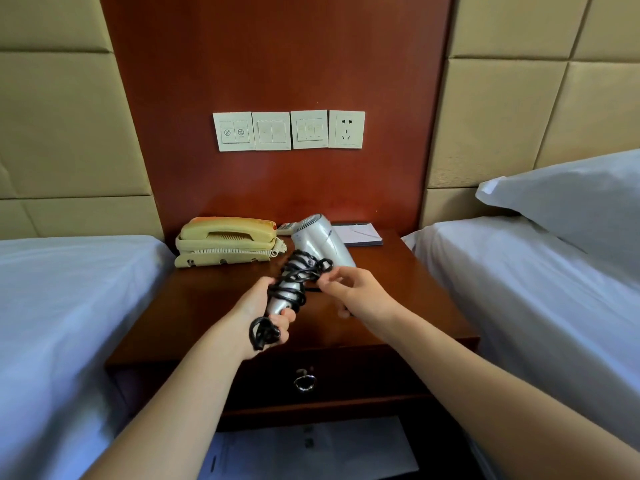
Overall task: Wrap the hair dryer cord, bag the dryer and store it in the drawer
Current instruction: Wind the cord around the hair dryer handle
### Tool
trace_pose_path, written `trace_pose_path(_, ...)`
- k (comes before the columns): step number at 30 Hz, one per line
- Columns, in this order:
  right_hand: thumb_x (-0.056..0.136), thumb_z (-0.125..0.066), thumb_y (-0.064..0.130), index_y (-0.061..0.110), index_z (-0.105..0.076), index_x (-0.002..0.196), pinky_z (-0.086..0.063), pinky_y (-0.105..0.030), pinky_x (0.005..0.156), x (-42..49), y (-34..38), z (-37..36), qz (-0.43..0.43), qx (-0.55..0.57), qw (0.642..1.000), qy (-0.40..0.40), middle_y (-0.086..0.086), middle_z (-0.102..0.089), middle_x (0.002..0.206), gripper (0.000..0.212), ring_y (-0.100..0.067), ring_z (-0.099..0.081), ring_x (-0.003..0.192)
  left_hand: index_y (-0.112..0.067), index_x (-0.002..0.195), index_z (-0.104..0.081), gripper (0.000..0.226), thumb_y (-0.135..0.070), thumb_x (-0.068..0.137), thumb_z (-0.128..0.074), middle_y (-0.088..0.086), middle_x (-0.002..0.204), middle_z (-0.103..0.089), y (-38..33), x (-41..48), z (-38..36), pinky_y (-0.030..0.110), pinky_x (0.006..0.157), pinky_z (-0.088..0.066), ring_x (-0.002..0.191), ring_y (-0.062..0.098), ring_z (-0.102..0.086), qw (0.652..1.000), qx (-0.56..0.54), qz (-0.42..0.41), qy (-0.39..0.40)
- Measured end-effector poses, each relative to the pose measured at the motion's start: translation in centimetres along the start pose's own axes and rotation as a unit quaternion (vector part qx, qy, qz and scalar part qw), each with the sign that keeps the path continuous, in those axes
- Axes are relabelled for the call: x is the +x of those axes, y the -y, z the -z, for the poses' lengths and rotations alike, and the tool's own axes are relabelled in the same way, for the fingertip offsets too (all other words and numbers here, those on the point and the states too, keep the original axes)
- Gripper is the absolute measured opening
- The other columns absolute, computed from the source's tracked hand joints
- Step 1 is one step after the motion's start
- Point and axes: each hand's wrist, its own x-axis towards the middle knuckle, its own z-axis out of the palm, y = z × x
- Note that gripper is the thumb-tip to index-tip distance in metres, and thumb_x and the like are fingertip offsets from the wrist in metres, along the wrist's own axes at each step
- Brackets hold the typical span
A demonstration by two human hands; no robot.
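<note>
Between two beds stands a wooden nightstand with a phone. Above it, the right hand pinches a loop of the black cord with its fingertips, while the left hand is closed around the handle of the hair dryer. Wrapping looks almost finished; no bag is visible, and the drawer below is closed.

A: Dryer finish? Cord?
B: Silver-grey body — glossy black cord.
A: Nightstand and wall panel?
B: Reddish-brown wood, both.
A: Telephone?
B: Cream, yellowed.
A: Remaining surfaces?
B: Switch plates white — bedding white, bluish cast; padded wall tiles beige.
</note>
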Motion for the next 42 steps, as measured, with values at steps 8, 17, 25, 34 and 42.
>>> trace_pose_path(8, 0.089, -0.054, 0.009, 0.011, -0.063, 0.079, -0.037, -0.027, 0.060, -0.5, 0.4, -0.7, 0.015, 0.004, 0.999, -0.031, -0.003, -0.056, 0.064, 0.013, -0.014, -0.043, 0.047, -0.001, 0.076, -0.053, 0.040, -0.030, 0.092, -0.032, 0.002, 0.042, -0.044, 0.6, 1.0, 0.6, 0.011, 0.029, -0.029, 0.024, 0.008, -0.033, 0.998, 0.012, 0.053, -0.007)
trace_pose_path(17, 0.095, -0.048, 0.009, 0.007, -0.057, 0.099, -0.052, -0.023, 0.076, -0.7, -0.2, -1.6, 0.131, -0.120, 0.984, -0.018, -0.003, -0.064, 0.080, 0.011, -0.013, -0.064, 0.072, -0.007, 0.090, -0.049, 0.039, -0.040, 0.100, -0.032, 0.013, 0.055, -0.053, 1.2, 1.3, -0.7, 0.019, 0.031, -0.042, 0.027, 0.019, -0.047, 0.988, 0.090, -0.026, -0.122)
trace_pose_path(25, 0.093, -0.053, 0.032, 0.018, -0.064, 0.092, -0.045, -0.028, 0.053, -0.2, -1.1, -1.0, 0.142, -0.257, 0.950, -0.107, -0.001, -0.070, 0.072, 0.018, -0.011, -0.056, 0.054, -0.009, 0.108, -0.050, 0.053, -0.058, 0.092, -0.035, 0.008, 0.101, -0.057, 1.4, 0.9, 0.1, 0.032, 0.062, -0.052, 0.088, 0.029, -0.064, 0.790, 0.557, -0.117, -0.228)
trace_pose_path(34, 0.100, -0.038, 0.020, 0.017, -0.058, 0.106, -0.026, -0.015, 0.049, -0.2, -1.3, -1.9, 0.144, -0.247, 0.957, -0.052, 0.013, -0.045, 0.061, 0.020, -0.003, -0.039, 0.051, -0.017, 0.091, -0.052, 0.013, -0.020, 0.086, -0.064, 0.000, 0.089, -0.053, 0.6, 1.0, -0.1, 0.026, 0.073, -0.038, 0.086, 0.019, -0.053, 0.790, 0.496, -0.284, -0.221)
trace_pose_path(42, 0.098, -0.042, 0.023, 0.014, -0.061, 0.109, -0.034, -0.025, 0.056, 0.1, -1.8, -2.2, 0.135, -0.279, 0.949, -0.061, 0.008, -0.054, 0.069, 0.023, -0.011, -0.046, 0.061, -0.015, 0.085, -0.053, 0.013, -0.027, 0.091, -0.056, 0.004, 0.091, -0.057, 0.0, 1.0, -0.2, 0.030, 0.076, -0.043, 0.089, 0.026, -0.056, 0.775, 0.546, -0.232, -0.216)
